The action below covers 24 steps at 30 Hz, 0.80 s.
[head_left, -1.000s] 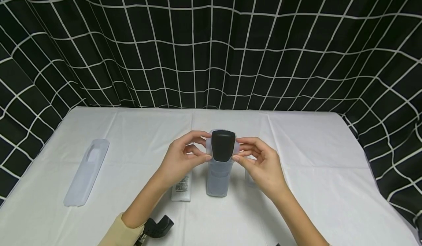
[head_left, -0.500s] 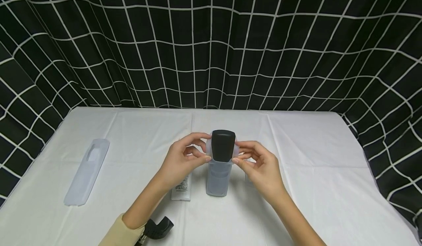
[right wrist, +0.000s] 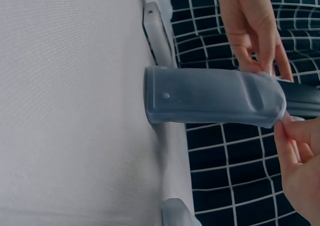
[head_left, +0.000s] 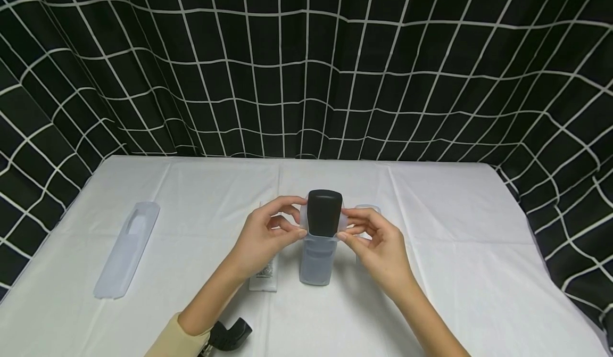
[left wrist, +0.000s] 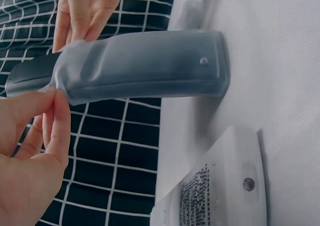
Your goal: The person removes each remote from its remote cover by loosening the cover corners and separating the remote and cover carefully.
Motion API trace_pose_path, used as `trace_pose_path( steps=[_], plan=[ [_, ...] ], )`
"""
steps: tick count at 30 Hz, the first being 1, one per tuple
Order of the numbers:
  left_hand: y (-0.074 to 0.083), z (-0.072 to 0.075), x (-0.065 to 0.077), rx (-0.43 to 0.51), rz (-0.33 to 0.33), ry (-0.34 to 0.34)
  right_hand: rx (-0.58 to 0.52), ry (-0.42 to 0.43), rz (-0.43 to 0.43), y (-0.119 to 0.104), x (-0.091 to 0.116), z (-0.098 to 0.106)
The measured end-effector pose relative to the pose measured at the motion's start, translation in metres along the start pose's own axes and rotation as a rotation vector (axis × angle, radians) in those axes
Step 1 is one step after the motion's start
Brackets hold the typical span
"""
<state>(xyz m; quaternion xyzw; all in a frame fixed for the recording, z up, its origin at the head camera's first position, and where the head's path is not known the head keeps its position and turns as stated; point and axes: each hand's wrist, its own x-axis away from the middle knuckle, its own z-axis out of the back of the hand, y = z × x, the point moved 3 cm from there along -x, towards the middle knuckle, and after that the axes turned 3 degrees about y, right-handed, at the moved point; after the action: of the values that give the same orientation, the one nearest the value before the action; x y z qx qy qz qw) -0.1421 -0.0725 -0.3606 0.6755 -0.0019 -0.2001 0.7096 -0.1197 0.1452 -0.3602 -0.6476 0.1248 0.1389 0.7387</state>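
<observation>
A black remote control point(head_left: 324, 213) stands upright, its lower part inside a translucent silicone cover point(head_left: 317, 264). The cover's bottom end meets the white table in both wrist views. My left hand point(head_left: 265, 234) pinches the left edge of the cover's mouth between thumb and fingers. On the opposite side, my right hand point(head_left: 380, 242) pinches the other edge, pulling the rim out to the side. The bare upper end of the remote point(left wrist: 32, 74) sticks out past the stretched rim in the left wrist view. How deep it sits is hidden by the cloudy cover point(right wrist: 215, 96).
Another translucent cover point(head_left: 126, 250) with a cutout lies at the left. A white device point(head_left: 264, 277) with a printed label lies beside my left forearm. Partly behind my right hand is a translucent piece point(head_left: 367, 206). A black gridded curtain point(head_left: 306, 64) hangs behind the table point(head_left: 455, 208).
Both hands have shifted slightly down along the cover's mouth, the right one more. The remote's top has sunk very slightly. Both pinches are kept, and more of the piece behind my right hand shows.
</observation>
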Motion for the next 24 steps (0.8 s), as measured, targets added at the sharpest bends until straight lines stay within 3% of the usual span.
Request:
trace_pose_path(
  steps=[16, 24],
  plan=[
    [-0.0028, -0.0018, 0.0060, 0.007, 0.004, 0.002, 0.032, 0.015, -0.037, 0.0042, 0.0046, -0.0004],
    [-0.0003, -0.0028, 0.0087, -0.016, 0.022, 0.020, 0.033, 0.011, 0.003, 0.0006, 0.0076, 0.0000]
  ],
)
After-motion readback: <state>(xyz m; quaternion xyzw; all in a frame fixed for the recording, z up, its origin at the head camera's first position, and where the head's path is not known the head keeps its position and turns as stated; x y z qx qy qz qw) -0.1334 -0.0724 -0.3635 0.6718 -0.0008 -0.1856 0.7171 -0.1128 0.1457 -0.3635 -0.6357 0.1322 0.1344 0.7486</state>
